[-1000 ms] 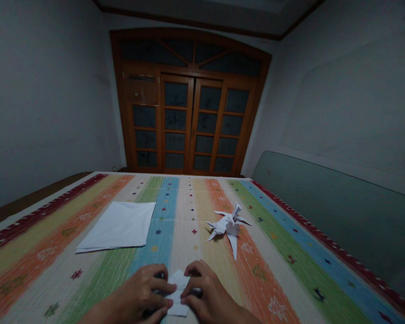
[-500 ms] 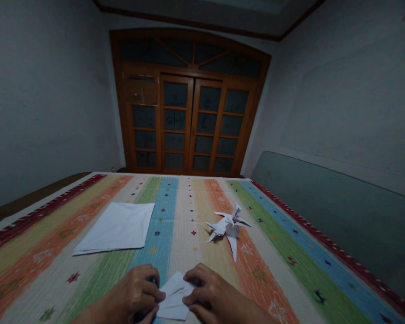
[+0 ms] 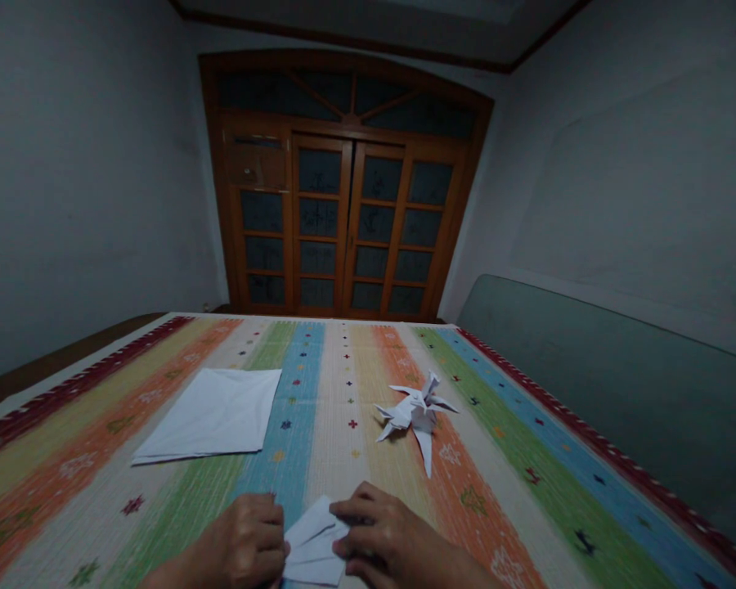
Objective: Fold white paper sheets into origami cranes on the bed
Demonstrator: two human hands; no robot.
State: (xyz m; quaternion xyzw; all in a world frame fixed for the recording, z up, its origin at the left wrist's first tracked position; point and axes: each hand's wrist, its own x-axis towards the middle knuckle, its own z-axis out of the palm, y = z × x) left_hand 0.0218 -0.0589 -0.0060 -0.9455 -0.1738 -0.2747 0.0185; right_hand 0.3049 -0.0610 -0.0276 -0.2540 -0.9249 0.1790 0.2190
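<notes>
Two bare hands and one piece of work at the lower edge of the view. Item: left hand (image 3: pixel 242 544), curled, its side against the left edge of the folded white paper (image 3: pixel 312 546); whether its fingers grip the paper cannot be told, as they are hidden. Item: right hand (image 3: pixel 392 536), fingers (image 3: pixel 349 509) on the paper's right edge, thumb (image 3: pixel 343 550) beside them, clamped on the fold. The two hands are close together, with the paper between them. The paper lies on the striped woven cover (image 3: pixel 337 360), over the blue and beige stripes, in layered pointed flaps.

Also on the cover: one stack of white paper sheets (image 3: pixel 208 413), lying flat ahead and left of the hands; one spiky folded paper figure (image 3: pixel 415 413), ahead and right, well apart from the stack. Beyond the cover's far edge stand wooden glazed double doors (image 3: pixel 349 221). To the right runs a grey-green padded board (image 3: pixel 607 393).
</notes>
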